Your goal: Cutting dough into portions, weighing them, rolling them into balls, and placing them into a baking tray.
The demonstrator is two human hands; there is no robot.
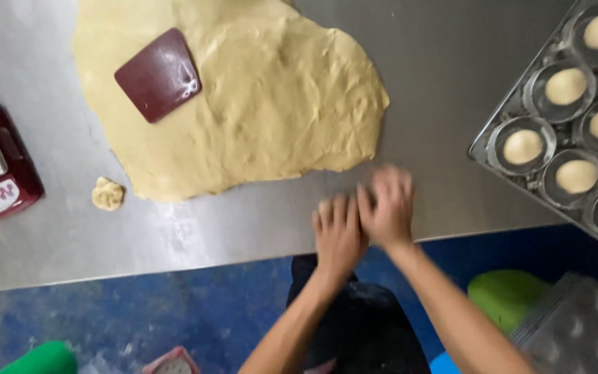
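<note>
Steel bench [451, 55] is carrying a dough sheet [243, 97] at far left. Left hand [338, 235] and right hand [385, 208] are pressing together at the near edge (blurred; cannot tell what the fingers hold). Probably rolling a portion; tray [513, 104] is sitting right.

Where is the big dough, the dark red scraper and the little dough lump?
big dough [271, 104], head view, middle of the sheet
dark red scraper [158, 74], head view, centre of its flat face
little dough lump [108, 194], head view, its middle
</note>
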